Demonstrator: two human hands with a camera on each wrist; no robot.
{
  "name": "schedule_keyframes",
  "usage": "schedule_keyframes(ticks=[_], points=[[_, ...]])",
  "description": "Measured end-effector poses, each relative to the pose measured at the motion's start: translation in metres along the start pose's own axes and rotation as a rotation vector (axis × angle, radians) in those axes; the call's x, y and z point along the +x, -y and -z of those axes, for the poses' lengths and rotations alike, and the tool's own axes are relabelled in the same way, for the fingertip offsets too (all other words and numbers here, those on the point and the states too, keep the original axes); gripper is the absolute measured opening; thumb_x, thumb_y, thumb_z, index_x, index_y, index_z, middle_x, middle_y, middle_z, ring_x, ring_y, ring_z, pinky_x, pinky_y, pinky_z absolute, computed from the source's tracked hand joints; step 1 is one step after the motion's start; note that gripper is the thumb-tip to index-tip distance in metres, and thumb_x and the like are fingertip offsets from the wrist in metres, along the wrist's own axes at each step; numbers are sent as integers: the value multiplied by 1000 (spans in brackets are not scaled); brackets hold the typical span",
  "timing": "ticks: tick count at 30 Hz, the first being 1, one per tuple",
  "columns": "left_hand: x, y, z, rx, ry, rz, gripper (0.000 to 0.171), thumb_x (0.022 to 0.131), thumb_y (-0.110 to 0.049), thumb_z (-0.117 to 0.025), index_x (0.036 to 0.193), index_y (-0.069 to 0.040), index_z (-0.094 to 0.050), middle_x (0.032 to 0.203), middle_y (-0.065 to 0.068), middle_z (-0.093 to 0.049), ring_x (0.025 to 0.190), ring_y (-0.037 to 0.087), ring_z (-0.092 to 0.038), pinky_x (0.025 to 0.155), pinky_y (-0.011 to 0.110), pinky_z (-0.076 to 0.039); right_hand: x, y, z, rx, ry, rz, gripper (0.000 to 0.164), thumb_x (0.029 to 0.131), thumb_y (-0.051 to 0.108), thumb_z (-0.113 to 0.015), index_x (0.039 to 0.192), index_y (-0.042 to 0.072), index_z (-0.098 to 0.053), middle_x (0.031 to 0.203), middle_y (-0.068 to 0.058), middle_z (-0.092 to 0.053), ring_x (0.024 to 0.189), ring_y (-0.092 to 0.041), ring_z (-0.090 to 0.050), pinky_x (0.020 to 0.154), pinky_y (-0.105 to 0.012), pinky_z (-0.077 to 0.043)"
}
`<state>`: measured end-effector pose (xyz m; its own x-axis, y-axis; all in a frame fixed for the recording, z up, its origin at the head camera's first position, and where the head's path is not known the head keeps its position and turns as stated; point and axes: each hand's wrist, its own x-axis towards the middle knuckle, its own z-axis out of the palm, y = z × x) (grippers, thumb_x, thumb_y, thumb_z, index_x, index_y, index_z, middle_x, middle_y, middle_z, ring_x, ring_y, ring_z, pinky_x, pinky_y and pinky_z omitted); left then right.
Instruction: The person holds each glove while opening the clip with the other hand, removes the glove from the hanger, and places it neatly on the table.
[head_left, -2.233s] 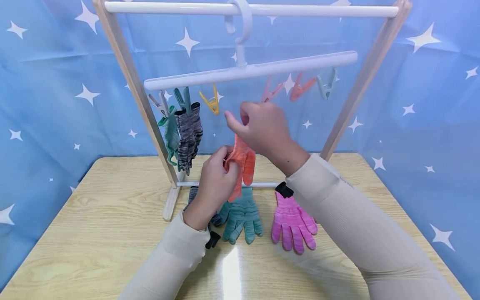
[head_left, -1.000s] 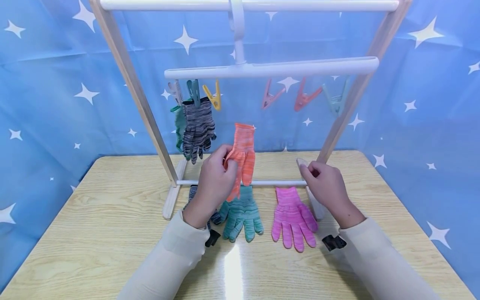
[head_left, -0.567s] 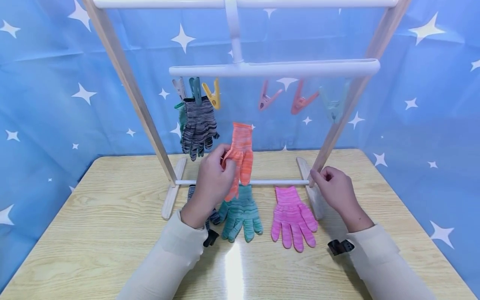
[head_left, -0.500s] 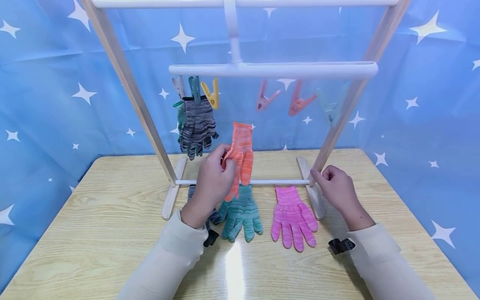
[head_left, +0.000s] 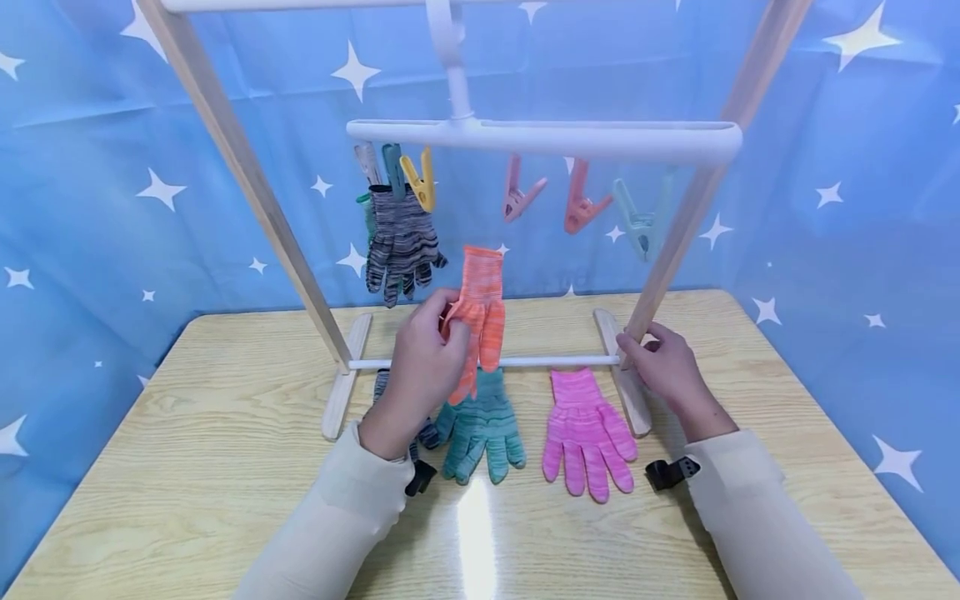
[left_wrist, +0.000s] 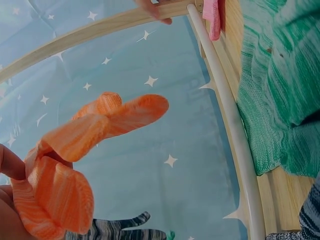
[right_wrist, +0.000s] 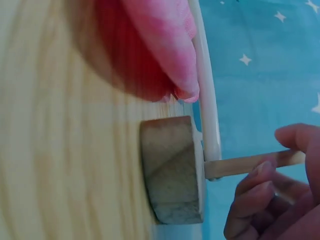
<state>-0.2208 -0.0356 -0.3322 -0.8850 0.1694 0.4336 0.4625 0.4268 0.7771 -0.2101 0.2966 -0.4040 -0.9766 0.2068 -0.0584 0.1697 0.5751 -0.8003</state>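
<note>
My left hand (head_left: 429, 354) pinches an orange knit glove (head_left: 482, 279) by its side, cuff up, below the hanger; the left wrist view shows the glove's fingers (left_wrist: 137, 112) sticking out past the hand. At the lower right of the drying rack, my right hand (head_left: 667, 367) holds the wooden post (right_wrist: 240, 165), thumb on one side and curled fingers on the other. On the table lie a pink glove (head_left: 585, 429), a green glove (head_left: 486, 429) and a dark striped glove (head_left: 430, 435) partly hidden by the left wrist.
A white hanger (head_left: 540, 137) hangs from the rack's top bar. Its left clips hold a grey-black glove (head_left: 401, 242) and a green one behind it. A yellow clip (head_left: 422, 182), two pinkish clips (head_left: 581, 200) and a pale green clip (head_left: 641, 221) hang without gloves.
My right hand has come down from the orange glove's cuff to the rack's right post. The hanger has swung and turned. My left hand keeps the orange glove nearly in place.
</note>
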Motion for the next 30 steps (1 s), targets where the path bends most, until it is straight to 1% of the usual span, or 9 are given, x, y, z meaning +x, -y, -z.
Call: schedule_keyframes(ticks=[3, 7, 11, 14, 20, 23, 30], points=[[0, -1, 0, -3, 0, 4, 29, 94, -8, -45, 117, -8, -63, 79, 6, -58, 59, 19, -47, 51, 31, -41, 3, -4, -1, 24, 25, -9, 57, 101, 44, -53, 139, 1, -53, 76, -7, -55, 58, -9, -49, 51, -28, -46], [-1, -2, 0, -7, 10, 8, 30, 93, -8, -45, 118, -8, -63, 85, 6, -62, 63, 19, -50, 54, 32, -44, 6, -10, -3, 62, 61, -32, 49, 102, 35, -53, 134, -2, -55, 80, -9, -59, 65, -10, -54, 56, -27, -50], [-2, -2, -1, -13, 22, 15, 30, 93, -8, -45, 117, -8, -63, 89, 6, -64, 66, 18, -53, 56, 32, -48, 8, -16, -6, 91, 102, -44, 41, 102, 23, -52, 133, -3, -54, 70, -5, -58, 60, -9, -55, 55, -27, -51], [-3, -1, -1, -7, 22, 15, 30, 93, -8, -45, 117, -8, -63, 89, 6, -64, 67, 18, -54, 57, 32, -48, 8, -17, -9, 95, 123, -29, 39, 102, 18, -51, 133, -5, -52, 66, -2, -57, 57, -8, -56, 54, -27, -51], [-7, 2, 2, 28, 14, 19, 29, 92, -7, -46, 115, -7, -64, 90, 6, -62, 68, 19, -52, 56, 33, -46, 7, -13, -13, 110, 148, -8, 41, 103, 18, -50, 135, -7, -49, 67, -2, -60, 58, -7, -58, 55, -27, -52], [-8, 4, 3, 38, 23, 18, 30, 92, -7, -46, 116, -7, -64, 89, 6, -61, 65, 19, -50, 55, 31, -44, 6, -13, -13, 97, 140, -12, 39, 103, 17, -48, 134, -6, -49, 67, -3, -59, 58, -8, -57, 55, -27, -52], [-12, 7, 7, 96, 46, 25, 29, 93, -8, -47, 117, -12, -63, 84, 4, -56, 60, 18, -45, 51, 29, -38, 7, -16, -10, 58, 141, 3, 38, 104, 18, -46, 134, -6, -48, 67, -4, -57, 59, -10, -58, 55, -28, -52]])
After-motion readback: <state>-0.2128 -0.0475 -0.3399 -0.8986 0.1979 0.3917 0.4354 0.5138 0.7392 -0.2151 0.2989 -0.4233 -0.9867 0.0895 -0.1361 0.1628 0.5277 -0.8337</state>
